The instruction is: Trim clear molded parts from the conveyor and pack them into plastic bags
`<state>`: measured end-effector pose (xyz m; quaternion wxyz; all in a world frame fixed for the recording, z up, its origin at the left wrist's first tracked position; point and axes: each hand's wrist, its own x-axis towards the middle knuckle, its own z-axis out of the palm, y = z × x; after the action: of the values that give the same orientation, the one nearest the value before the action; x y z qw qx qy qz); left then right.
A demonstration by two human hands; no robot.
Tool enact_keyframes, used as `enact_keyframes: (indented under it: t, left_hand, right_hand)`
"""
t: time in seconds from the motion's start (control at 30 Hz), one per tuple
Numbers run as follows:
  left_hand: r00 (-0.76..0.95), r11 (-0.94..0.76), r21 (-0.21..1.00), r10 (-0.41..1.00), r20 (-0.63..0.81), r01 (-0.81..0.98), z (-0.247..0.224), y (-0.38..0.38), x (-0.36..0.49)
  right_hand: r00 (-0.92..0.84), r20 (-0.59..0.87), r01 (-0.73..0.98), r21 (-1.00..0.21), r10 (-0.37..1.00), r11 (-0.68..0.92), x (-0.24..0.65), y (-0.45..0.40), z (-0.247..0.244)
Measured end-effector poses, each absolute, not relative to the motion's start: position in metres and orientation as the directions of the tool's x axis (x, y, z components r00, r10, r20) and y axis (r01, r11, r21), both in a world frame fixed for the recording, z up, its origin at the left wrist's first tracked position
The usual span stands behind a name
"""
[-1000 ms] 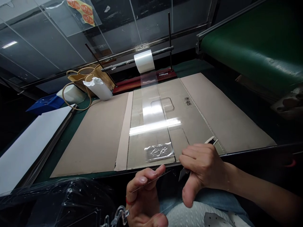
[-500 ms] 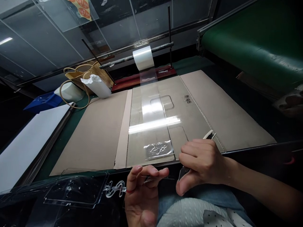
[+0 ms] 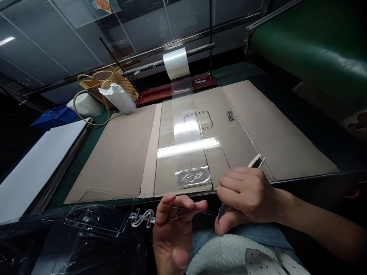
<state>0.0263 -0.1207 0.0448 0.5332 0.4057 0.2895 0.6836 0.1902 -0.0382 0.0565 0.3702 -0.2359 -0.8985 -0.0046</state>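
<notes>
This is a small packaging workshop; a green conveyor belt [image 3: 309, 42] runs alongside, a roll of clear plastic film [image 3: 176, 63] hangs on a metal rod, and scored cardboard sheets [image 3: 114, 152] cover the worktop [image 3: 91, 120].

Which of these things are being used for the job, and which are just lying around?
Being used: left hand, clear plastic cutout, right hand, craft knife.

Just lying around: woven bag, blue plastic tray, white roll.
</notes>
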Motion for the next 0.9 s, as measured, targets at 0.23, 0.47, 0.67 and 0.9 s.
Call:
enact_keyframes:
  t: [0.23, 0.47, 0.67, 0.9]
  left_hand:
    - [-0.055, -0.201, 0.824, 0.978, 0.204, -0.529, 0.046, -0.121, 0.027]
    - [-0.010, -0.193, 0.828, 0.975, 0.221, -0.527, 0.043, -0.120, 0.026]
    - [-0.035, -0.178, 0.824, 0.981, 0.189, -0.539, 0.043, -0.122, 0.028]
    - [-0.001, -0.105, 0.824, 0.992, 0.125, -0.557, 0.044, -0.117, 0.016]
  right_hand:
    - [-0.649, 0.647, 0.375, -0.187, 0.401, 0.908, 0.191, -0.038, 0.054]
    - [-0.681, 0.625, 0.332, -0.200, 0.381, 0.922, 0.194, -0.036, 0.052]
    - [-0.694, 0.625, 0.286, -0.217, 0.358, 0.933, 0.196, -0.034, 0.051]
    - [-0.640, 0.662, 0.298, -0.253, 0.389, 0.920, 0.198, -0.036, 0.049]
